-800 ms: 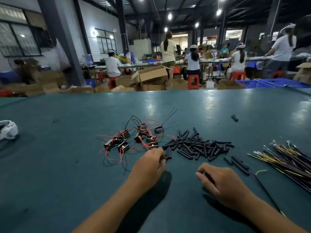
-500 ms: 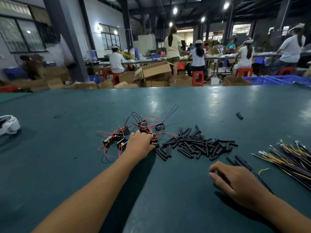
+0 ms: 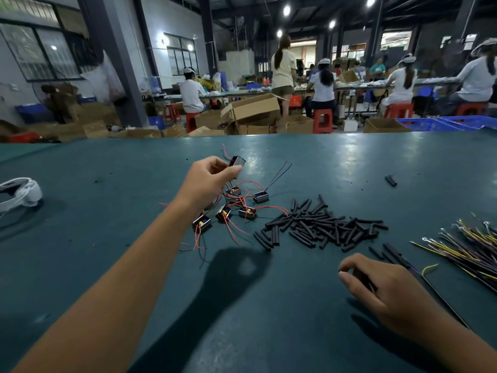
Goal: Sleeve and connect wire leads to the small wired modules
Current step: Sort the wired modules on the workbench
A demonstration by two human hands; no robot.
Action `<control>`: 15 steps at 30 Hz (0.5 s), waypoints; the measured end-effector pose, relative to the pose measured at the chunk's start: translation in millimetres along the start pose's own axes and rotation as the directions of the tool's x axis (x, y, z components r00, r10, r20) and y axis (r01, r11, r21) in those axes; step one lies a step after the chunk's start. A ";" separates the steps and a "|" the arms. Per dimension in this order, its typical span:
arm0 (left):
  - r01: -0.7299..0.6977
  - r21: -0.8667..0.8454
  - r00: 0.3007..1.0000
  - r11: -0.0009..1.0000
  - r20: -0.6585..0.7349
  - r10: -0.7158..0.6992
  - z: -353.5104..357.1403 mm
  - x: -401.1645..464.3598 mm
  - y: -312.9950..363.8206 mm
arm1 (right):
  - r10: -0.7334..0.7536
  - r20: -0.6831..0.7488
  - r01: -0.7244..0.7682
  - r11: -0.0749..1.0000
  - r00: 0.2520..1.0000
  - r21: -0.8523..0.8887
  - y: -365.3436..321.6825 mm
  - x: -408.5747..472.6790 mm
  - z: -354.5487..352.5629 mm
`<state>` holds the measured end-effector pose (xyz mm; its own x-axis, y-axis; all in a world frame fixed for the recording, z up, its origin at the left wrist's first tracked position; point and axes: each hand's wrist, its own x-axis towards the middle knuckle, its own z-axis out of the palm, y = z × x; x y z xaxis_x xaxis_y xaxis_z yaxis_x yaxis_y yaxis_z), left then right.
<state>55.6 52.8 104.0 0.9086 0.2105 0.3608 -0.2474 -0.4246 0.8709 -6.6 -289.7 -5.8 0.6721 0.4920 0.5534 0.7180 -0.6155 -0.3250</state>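
My left hand (image 3: 208,179) is raised above the green table (image 3: 107,238) and pinches one small black module (image 3: 237,161), whose red leads trail up and down from it. Below it lies a cluster of several more modules with red wires (image 3: 236,208). To their right is a heap of short black sleeve tubes (image 3: 320,224). My right hand (image 3: 382,289) rests on the table near the front right, fingers curled around a thin dark wire lead (image 3: 441,300) with black sleeves on it. A bundle of yellow and purple wire leads (image 3: 473,246) lies at the far right.
A white cap-like thing (image 3: 20,193) lies at the table's left edge. One stray black tube (image 3: 391,180) sits far right. Beyond the table's far edge are cardboard boxes (image 3: 255,109), red stools and several seated workers at benches.
My left hand reached forward into the module cluster, took hold of one module and lifted it off the table. My right hand stayed put on its wire.
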 end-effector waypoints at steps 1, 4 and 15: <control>-0.020 -0.038 1.000 0.999 0.014 0.021 -0.5 -6.3 3.8 | -0.005 0.012 0.005 1.000 1.000 0.004 -1.5 0.4 0.5; -0.086 -0.086 0.983 0.993 0.152 0.098 7.5 -38.1 2.1 | 0.000 0.027 -0.001 1.000 1.000 0.031 -5.4 0.7 0.0; -0.413 0.221 0.661 0.884 0.740 0.124 63.1 -126.5 -35.5 | -0.162 0.171 0.178 0.981 0.972 -0.078 -31.2 0.8 20.4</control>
<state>-29.3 -14.3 6.4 0.8189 -0.5654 0.0990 -0.5194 -0.6564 0.5472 -24.8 -257.5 -10.9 0.5675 0.6836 0.4590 0.8098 -0.5642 -0.1609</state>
